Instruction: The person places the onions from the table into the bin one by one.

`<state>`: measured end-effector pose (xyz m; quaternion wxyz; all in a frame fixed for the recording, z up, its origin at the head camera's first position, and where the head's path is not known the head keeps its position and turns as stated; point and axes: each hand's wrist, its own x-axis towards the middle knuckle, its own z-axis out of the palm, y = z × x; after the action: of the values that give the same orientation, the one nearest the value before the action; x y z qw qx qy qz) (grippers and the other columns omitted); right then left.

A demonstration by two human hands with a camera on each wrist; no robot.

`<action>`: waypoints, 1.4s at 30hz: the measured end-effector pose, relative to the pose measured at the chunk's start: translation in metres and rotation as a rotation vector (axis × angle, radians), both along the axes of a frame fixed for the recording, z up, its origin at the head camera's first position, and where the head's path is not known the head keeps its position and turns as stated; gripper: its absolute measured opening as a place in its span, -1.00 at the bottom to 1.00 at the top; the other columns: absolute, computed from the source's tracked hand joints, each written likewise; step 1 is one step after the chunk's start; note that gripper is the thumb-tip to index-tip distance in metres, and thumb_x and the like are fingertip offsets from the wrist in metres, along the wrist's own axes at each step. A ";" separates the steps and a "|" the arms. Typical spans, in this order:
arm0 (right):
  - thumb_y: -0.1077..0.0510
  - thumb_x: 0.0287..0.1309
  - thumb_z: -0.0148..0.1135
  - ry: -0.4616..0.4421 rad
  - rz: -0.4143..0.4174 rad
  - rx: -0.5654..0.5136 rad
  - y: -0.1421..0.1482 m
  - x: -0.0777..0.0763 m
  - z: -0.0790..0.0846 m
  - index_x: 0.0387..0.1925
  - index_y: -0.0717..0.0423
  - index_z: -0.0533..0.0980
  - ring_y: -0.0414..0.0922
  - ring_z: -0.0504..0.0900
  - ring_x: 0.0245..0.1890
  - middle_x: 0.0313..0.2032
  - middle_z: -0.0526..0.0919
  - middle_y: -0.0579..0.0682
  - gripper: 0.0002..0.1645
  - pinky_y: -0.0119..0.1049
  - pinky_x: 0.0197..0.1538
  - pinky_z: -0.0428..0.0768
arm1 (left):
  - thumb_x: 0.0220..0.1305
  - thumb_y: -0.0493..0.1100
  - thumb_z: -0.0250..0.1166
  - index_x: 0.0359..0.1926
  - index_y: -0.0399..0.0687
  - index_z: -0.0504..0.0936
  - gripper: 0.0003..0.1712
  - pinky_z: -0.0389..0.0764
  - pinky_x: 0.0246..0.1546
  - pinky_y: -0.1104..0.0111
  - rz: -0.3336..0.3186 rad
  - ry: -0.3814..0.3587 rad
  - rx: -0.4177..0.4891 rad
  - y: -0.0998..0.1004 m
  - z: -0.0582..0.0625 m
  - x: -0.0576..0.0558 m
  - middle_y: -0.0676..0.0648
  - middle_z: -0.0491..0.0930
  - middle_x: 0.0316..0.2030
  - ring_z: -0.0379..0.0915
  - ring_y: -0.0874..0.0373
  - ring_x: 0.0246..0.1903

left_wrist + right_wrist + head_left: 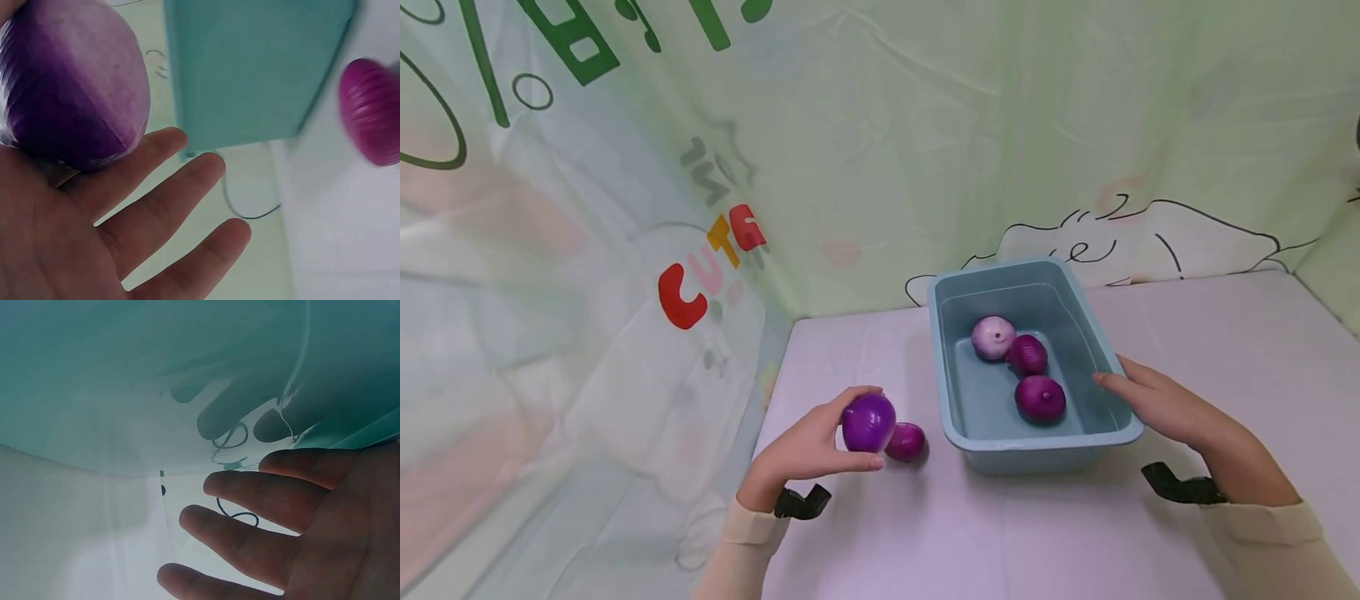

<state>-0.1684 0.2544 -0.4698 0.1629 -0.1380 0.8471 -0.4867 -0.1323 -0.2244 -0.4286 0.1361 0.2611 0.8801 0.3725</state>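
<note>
In the head view my left hand (805,446) holds a glossy purple onion (868,422) between thumb and fingers, above the table. In the left wrist view the onion (81,81) lies against the index-finger side, and the other fingers stretch out straight. Another purple onion (906,442) lies on the table just beyond it. My right hand (1172,408) is at the right side of a blue-grey plastic bin (1015,446), its thumb over the rim. The right wrist view shows its fingers (244,544) straight and spread along the outer wall.
Inside the bin lie a paler onion (993,337) and two dark purple onions, one in the middle (1027,356) and one nearer (1040,399). The table (940,533) has a pale lilac cover. Printed curtains (880,167) hang behind it and at the left.
</note>
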 end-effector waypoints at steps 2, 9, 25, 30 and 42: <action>-0.06 0.66 -0.23 0.000 -0.004 0.000 0.000 0.000 0.000 0.62 0.32 -0.26 0.58 0.41 0.19 0.42 0.11 0.58 -0.16 0.41 -0.06 0.60 | 0.13 0.28 0.55 0.53 0.25 0.26 0.03 0.61 0.07 0.21 0.014 0.026 -0.005 0.002 0.007 -0.007 0.21 0.57 0.15 0.54 0.28 0.07; -0.07 0.66 -0.23 -0.004 -0.014 0.004 0.000 0.002 0.000 0.62 0.33 -0.25 0.56 0.43 0.17 0.41 0.13 0.58 -0.15 0.40 -0.04 0.60 | 0.13 0.28 0.55 0.54 0.26 0.24 0.04 0.61 0.07 0.23 -0.006 0.093 0.021 0.017 0.028 -0.029 0.20 0.57 0.16 0.55 0.31 0.07; -0.07 0.66 -0.23 -0.013 -0.010 -0.003 -0.002 0.001 0.003 0.62 0.32 -0.26 0.55 0.40 0.20 0.43 0.12 0.56 -0.16 0.40 -0.03 0.59 | 0.13 0.29 0.55 0.57 0.15 0.22 0.09 0.54 0.16 0.24 -0.128 0.163 0.083 0.068 0.062 -0.072 0.17 0.51 0.22 0.50 0.29 0.14; -0.07 0.66 -0.23 -0.016 -0.010 -0.001 -0.001 0.002 0.003 0.62 0.33 -0.25 0.57 0.38 0.21 0.43 0.11 0.57 -0.15 0.42 -0.02 0.57 | 0.15 0.32 0.52 0.55 0.19 0.22 0.07 0.54 0.14 0.28 -0.165 0.157 0.086 0.088 0.067 -0.083 0.19 0.53 0.17 0.50 0.32 0.12; -0.10 0.67 -0.25 -0.032 -0.022 -0.004 -0.001 0.004 0.003 0.62 0.31 -0.26 0.54 0.41 0.19 0.41 0.14 0.57 -0.14 0.42 -0.02 0.57 | 0.10 0.37 0.51 0.49 0.28 0.26 0.02 0.59 -0.01 0.38 -0.272 0.035 -0.058 0.150 0.063 -0.110 0.23 0.56 0.08 0.50 0.37 0.04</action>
<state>-0.1645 0.2533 -0.4671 0.1711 -0.1213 0.8448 -0.4922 -0.2426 -0.0740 -0.3652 0.1775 0.3806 0.8491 0.3205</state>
